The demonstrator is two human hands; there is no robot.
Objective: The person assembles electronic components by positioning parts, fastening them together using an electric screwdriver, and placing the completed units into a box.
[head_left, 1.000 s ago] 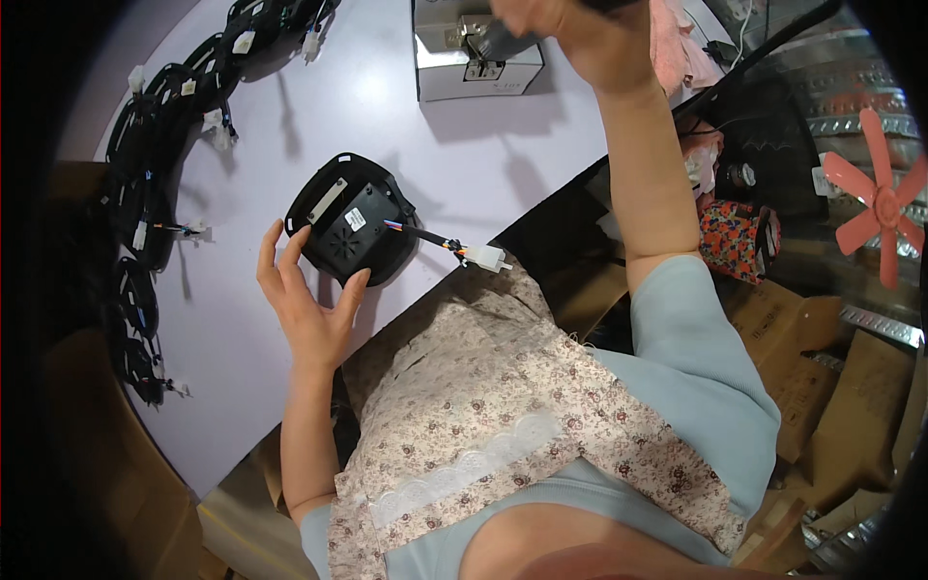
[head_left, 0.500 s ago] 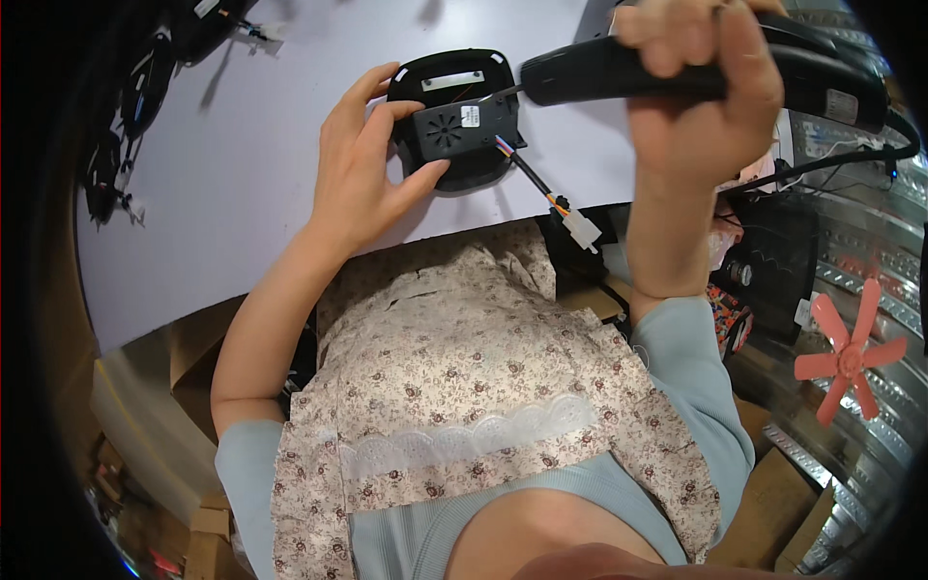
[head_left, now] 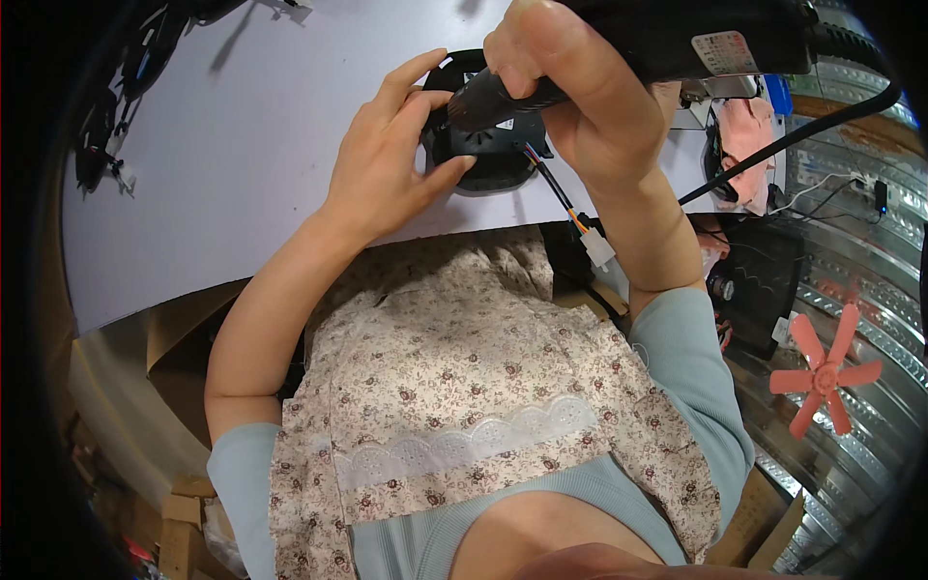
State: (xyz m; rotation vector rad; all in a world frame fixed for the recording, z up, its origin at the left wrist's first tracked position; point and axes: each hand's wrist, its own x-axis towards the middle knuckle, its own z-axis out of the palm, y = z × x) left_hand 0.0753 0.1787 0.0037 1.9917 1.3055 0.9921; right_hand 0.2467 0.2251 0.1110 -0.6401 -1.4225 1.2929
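A black plastic housing (head_left: 491, 182) lies on the white table with a flat black module (head_left: 498, 141) in it. My left hand (head_left: 377, 159) grips the housing's left side, fingers along the far part and thumb on the module's near edge. My right hand (head_left: 609, 116) is wrapped round a black corded electric screwdriver (head_left: 667, 39), tilted with its nose down over the module. The nose and my right fingers cover the module's far part, so the bit's tip is hidden. A wire lead with a white connector (head_left: 597, 248) runs from the module over the table's near edge.
Several black parts with wires (head_left: 135, 68) lie along the table's left side. The screwdriver's black cord (head_left: 793, 145) loops down at the right, past a pink cloth (head_left: 744, 145). A pink fan (head_left: 826, 377) stands lower right. Cardboard boxes (head_left: 182, 522) sit at the lower left.
My right hand has brought the screwdriver left and tilted its nose down over the module. The housing and my left hand appear slightly further right in the view.
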